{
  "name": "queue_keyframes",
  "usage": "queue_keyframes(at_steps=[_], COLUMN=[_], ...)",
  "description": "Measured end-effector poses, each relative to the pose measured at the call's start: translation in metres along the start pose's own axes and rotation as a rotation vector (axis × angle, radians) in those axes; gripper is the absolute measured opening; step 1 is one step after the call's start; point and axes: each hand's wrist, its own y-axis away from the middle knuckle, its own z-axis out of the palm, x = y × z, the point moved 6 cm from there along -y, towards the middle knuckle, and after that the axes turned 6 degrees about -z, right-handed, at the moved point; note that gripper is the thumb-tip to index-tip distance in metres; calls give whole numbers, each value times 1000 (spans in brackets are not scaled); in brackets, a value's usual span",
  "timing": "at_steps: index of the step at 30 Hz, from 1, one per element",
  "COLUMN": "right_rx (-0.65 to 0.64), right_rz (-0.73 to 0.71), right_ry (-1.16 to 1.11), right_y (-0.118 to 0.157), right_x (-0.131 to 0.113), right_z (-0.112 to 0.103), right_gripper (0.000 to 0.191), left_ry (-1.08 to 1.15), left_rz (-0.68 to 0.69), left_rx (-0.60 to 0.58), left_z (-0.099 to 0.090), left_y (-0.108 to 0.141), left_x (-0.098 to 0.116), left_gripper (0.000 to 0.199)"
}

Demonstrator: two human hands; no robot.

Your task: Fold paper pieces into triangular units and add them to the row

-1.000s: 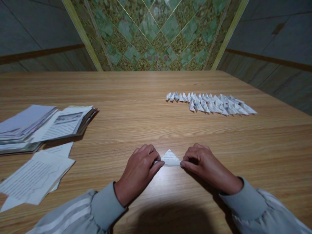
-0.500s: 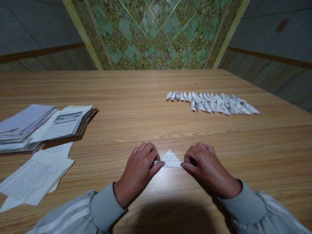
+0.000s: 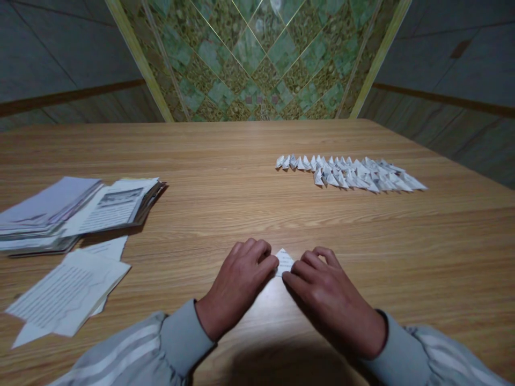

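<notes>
A small folded piece of printed paper (image 3: 284,261) lies on the wooden table between my hands, its pointed top facing away from me. My left hand (image 3: 245,279) has its fingers closed on the paper's left side, thumb and forefinger together. On the right side, my right hand (image 3: 328,292) pinches the paper's lower right edge between curled fingers and thumb. Both hands cover the paper's side corners, so only its middle and tip show.
Rows of several folded paper pieces (image 3: 354,172) stand at the back right of the table (image 3: 217,198). A stack of papers (image 3: 52,201) lies at the left, with loose printed sheets (image 3: 66,292) in front of it.
My hands have moved closer together over the folded paper, and less of it shows. The right hand has shifted left and its fingers now reach nearer the paper's middle.
</notes>
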Motion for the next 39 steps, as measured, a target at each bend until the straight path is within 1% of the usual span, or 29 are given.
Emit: queue_keyframes(at_steps=[4,5,8,11,13,15,17,19,21,23,25,28,33,36,39], right_rx=[15,20,42,55,69,90,108,107,107,105,109,105,106,96,31], right_rz=[40,42,43,48,45,46,47,45,46,57,61,76,95,83,61], right_ry=[38,34,22,-6,-34,-53,-61,-72,-87,-98,-104,-112,-144,-169,-158], right_y=[5,7,14,21,24,24,23,21,20,20,21,23,24,22,18], right_x=[-6,-6,-2,4,7,9,8,8,8,9,11,15,17,14,12], right_z=[1,0,-2,-5,-6,-8,-9,-9,-8,-8,-9,-10,-11,-11,-8], right_gripper=[1,3,13,14,16,21,23,21,19,15,12,13,16,15,13], left_ry=[-20,-15,44,136,175,165,96,6,-48,-66,-65,-45,-64,-86,-97], left_rz=[76,81,30,-57,-79,-77,-26,110,268,337,318,249,145,110,111], left_rx=[-1,1,4,-28,-54,-46,10,59,40,-4,-22,-16,34,58,62], left_z=[3,2,0,-3,-4,-6,-10,-13,-11,-8,-8,-9,-15,-20,-21], left_y=[3,3,3,3,4,5,7,9,12,14,17,24,38,40,35], left_x=[4,4,-4,-15,-21,-23,-18,-5,11,20,20,12,-2,-2,0], left_gripper=[6,6,5,4,3,8,13,18,21,24,26,29,32,33,28])
